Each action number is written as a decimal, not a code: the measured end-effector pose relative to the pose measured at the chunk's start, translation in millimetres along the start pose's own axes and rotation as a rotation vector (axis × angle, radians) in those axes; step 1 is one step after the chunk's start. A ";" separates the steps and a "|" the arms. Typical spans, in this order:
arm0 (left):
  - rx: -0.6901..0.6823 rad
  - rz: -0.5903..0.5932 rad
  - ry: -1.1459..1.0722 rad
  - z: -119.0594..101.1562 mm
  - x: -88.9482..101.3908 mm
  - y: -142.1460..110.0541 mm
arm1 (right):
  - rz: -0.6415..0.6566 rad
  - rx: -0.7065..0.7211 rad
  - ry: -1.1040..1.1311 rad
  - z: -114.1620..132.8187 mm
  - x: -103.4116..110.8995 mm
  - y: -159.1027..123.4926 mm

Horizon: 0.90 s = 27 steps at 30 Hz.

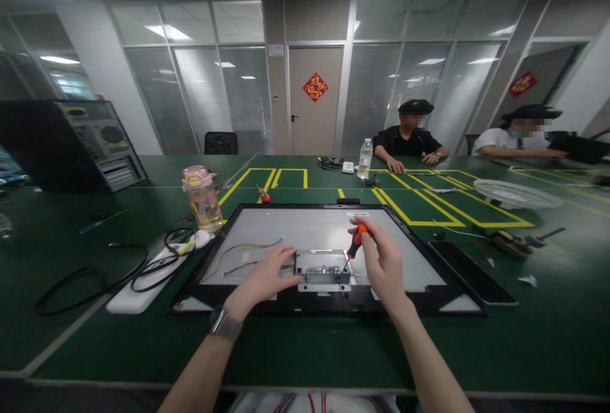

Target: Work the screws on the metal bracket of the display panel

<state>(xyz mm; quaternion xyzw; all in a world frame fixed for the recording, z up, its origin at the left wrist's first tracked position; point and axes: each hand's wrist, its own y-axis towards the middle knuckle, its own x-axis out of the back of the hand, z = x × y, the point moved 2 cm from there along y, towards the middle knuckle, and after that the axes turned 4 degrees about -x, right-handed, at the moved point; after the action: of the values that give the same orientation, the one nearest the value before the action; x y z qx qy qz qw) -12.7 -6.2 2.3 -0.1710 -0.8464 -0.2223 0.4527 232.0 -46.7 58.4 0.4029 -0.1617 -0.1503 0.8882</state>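
A flat display panel (267, 225) with a black frame lies in front of me, its grey back upward. On its near middle part sits a silver metal bracket (321, 260) holding a small circuit board. My left hand (267, 273) grips the bracket's left end, thumb at the near edge and fingers on the far side. In my right hand (384, 257) is a screwdriver (357, 241) with an orange and black handle, tilted. Its tip points down at the bracket's right part; whether it sits in a screw is too small to tell. Thin wires (238, 267) run left from the bracket.
Left stand a pink-lidded bottle (203, 197), a white power strip (147, 279) with black cables, and a black computer case (71, 146). A dark phone-like slab (471, 270) lies right. Beyond are another red screwdriver (263, 194), a water bottle (365, 159) and two seated people.
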 end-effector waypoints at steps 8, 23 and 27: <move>0.006 0.010 -0.001 -1.2 1.0 0.1 | -0.016 -0.087 0.068 -2.7 4.5 -2.2; 0.001 0.015 0.026 -1.5 0.8 0.2 | -0.038 -0.222 0.230 -9.3 5.4 -2.5; 0.002 0.013 0.011 -2.2 1.6 0.4 | -0.120 -0.211 0.204 -15.2 6.1 -1.1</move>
<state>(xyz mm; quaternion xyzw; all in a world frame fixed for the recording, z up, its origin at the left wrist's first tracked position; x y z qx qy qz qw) -11.8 -7.0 4.9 -0.1751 -0.8430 -0.2194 0.4589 243.6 -39.6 49.1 0.3296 -0.0294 -0.1775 0.9268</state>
